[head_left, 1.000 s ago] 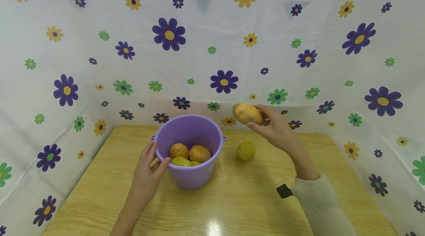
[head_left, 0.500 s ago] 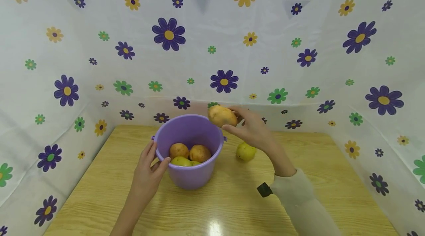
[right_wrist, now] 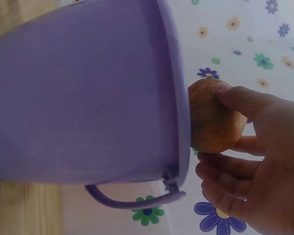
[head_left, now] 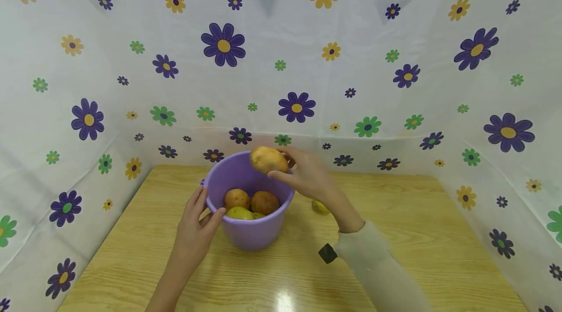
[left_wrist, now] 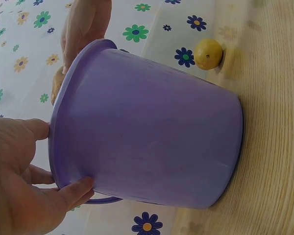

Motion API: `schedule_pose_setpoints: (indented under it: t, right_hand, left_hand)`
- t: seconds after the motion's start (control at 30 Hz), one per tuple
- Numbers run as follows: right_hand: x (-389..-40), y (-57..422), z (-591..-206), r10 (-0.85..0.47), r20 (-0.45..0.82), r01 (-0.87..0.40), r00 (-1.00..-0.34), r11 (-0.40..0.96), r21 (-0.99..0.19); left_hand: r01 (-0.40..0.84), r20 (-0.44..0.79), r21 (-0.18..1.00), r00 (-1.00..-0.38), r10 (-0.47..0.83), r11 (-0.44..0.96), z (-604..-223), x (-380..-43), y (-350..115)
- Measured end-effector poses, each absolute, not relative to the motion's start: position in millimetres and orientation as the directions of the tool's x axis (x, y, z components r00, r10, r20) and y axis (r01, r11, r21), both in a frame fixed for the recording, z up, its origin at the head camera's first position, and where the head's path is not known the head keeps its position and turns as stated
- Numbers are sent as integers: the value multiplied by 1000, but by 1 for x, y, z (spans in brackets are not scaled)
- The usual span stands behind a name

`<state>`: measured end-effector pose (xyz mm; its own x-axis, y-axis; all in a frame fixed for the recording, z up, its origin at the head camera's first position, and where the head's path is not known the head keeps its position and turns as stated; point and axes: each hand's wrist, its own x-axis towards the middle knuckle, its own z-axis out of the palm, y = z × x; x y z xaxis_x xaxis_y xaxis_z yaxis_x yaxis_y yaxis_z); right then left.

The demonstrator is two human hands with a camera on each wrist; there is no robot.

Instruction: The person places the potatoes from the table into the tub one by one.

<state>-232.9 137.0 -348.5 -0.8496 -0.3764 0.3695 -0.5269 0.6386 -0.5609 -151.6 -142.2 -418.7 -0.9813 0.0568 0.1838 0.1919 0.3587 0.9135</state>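
In the head view my right hand (head_left: 309, 175) holds a tan potato (head_left: 268, 159) above the opening of a purple bucket (head_left: 252, 236). The right wrist view shows the thumb and fingers around this potato (right_wrist: 213, 117), just past the bucket's rim (right_wrist: 179, 98). My left hand (head_left: 195, 231) grips the rim at the near left, the thumb toward the front and the other fingers along the side. Inside the bucket lie two brown potatoes (head_left: 236, 198) with a yellow-green fruit (head_left: 239, 213) and part of another in front of them.
One yellow-green fruit (head_left: 320, 206) rests on the wooden table (head_left: 307, 273) right of the bucket, partly hidden by my right wrist. A purple handle (right_wrist: 137, 201) hangs from the bucket. White flower-printed sheeting (head_left: 263, 82) encloses the table's back and sides.
My right hand has carried the potato leftward, from above the loose fruit to over the bucket. The left hand and the bucket have stayed in place.
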Motion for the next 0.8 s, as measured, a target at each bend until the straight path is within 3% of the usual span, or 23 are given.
schedule_pose_setpoints:
  t: [0.43,0.8]
  right_hand:
    - [-237,119,-363,-334,318,-461,-887,661,-592]
    - [-235,133,-366,-351,395,-527,-849,606,-595]
  left_hand:
    - [196,187,919,-981,58,343,-418,-151,-142]
    - [193,188,914,-981,50,358,-417,-150,-142]
